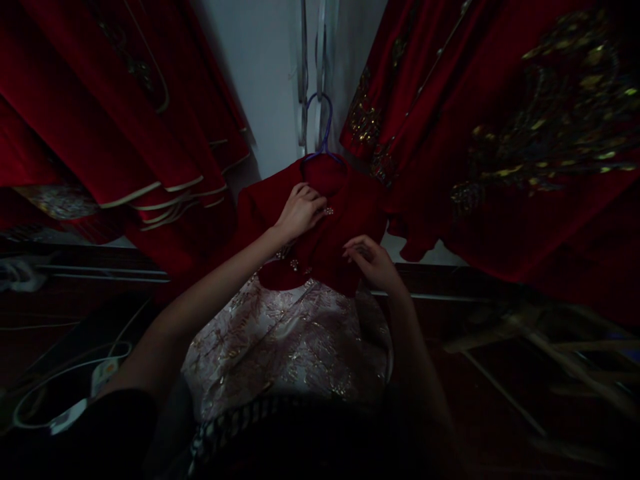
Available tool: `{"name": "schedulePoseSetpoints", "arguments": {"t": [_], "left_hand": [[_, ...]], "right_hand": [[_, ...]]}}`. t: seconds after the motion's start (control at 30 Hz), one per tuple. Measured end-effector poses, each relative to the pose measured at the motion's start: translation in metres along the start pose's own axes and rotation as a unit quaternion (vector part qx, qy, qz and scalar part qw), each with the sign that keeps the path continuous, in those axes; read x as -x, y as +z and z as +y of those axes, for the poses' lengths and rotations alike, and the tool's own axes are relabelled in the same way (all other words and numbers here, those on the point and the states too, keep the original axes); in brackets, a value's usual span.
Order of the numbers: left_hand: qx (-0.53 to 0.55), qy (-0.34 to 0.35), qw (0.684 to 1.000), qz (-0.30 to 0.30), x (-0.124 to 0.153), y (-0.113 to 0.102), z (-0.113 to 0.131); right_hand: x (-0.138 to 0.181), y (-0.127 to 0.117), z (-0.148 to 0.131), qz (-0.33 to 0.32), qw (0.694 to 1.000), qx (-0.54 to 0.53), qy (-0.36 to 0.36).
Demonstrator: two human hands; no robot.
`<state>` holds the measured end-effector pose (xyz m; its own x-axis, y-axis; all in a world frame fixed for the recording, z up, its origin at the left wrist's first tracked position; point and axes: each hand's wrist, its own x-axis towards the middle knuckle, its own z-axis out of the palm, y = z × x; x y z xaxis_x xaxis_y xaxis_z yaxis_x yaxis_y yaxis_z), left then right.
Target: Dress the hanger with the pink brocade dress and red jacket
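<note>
A dark red jacket [345,220] hangs on a blue hanger [324,127] against the white wall, above a pale embroidered skirt [295,340]. My left hand [300,212] is closed on the jacket's front just below the collar, beside small beaded fastenings. My right hand [373,263] pinches the jacket's lower front edge, fingers curled on the cloth. The scene is dim.
Red garments with gold trim [150,133] hang at the left and red gowns with gold embroidery [540,133] at the right. A white power strip and cables [95,380] lie on the dark floor at lower left. Pale wooden slats [550,347] show at lower right.
</note>
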<state>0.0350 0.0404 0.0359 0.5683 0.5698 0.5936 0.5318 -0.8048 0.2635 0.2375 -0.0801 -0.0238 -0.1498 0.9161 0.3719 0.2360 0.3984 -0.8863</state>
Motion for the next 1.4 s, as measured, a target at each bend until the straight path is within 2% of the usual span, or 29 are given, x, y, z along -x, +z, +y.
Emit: {"name": "schedulePoseSetpoints", "arguments": {"t": [0.1,0.23,0.3,0.4,0.5,0.57,0.6,0.67,0.73,0.83,0.9,1.0,1.07,1.17,1.23,1.3,1.4], "left_hand": [[0.101,-0.006,0.995,0.004,0.0,-0.003,-0.005],[0.212,-0.05,0.974,0.062,0.007,-0.002,-0.013],[0.199,-0.035,0.978,0.045,0.011,-0.002,-0.017],[0.122,0.009,0.992,0.011,0.016,-0.003,-0.018],[0.052,-0.003,0.997,0.053,0.021,0.0,-0.011],[0.02,-0.039,0.994,0.1,0.024,0.003,-0.003],[0.007,-0.065,0.99,0.125,0.026,0.005,0.0],[-0.017,-0.125,0.976,0.176,0.031,0.005,0.006],[-0.042,-0.179,0.959,0.218,0.036,0.0,0.004],[-0.061,-0.235,0.935,0.257,0.043,-0.016,-0.016],[-0.054,-0.257,0.928,0.266,0.047,-0.029,-0.039],[-0.028,-0.285,0.927,0.243,0.049,-0.048,-0.069],[-0.023,-0.309,0.926,0.218,0.049,-0.059,-0.079],[-0.039,-0.351,0.915,0.197,0.049,-0.075,-0.081],[-0.028,-0.371,0.908,0.194,0.05,-0.087,-0.081],[0.025,-0.387,0.904,0.181,0.053,-0.098,-0.083],[0.113,-0.412,0.888,0.17,0.069,-0.108,-0.085]], "right_hand": [[-0.001,0.003,0.0,0.016,0.998,0.063,-0.014],[-0.003,0.011,-0.008,0.08,0.986,0.127,-0.078],[-0.009,0.016,-0.012,0.111,0.983,0.114,-0.096],[-0.028,0.027,-0.017,0.13,0.982,0.068,-0.117],[-0.063,0.045,-0.017,0.108,0.986,0.025,-0.128],[-0.089,0.061,-0.015,0.076,0.991,0.039,-0.102],[-0.101,0.069,-0.012,0.084,0.992,0.055,-0.078],[-0.117,0.08,-0.005,0.152,0.984,0.093,-0.012],[-0.122,0.08,0.004,0.235,0.962,0.134,0.037],[-0.116,0.057,0.015,0.315,0.924,0.212,0.038],[-0.111,0.03,0.018,0.317,0.906,0.278,0.028],[-0.11,-0.012,0.015,0.276,0.887,0.365,0.061],[-0.114,-0.033,0.011,0.242,0.877,0.402,0.104],[-0.119,-0.051,0.003,0.199,0.861,0.442,0.154],[-0.121,-0.057,-0.005,0.177,0.849,0.473,0.157],[-0.121,-0.066,-0.017,0.142,0.837,0.507,0.149],[-0.121,-0.088,-0.035,0.019,0.837,0.522,0.162]]}}
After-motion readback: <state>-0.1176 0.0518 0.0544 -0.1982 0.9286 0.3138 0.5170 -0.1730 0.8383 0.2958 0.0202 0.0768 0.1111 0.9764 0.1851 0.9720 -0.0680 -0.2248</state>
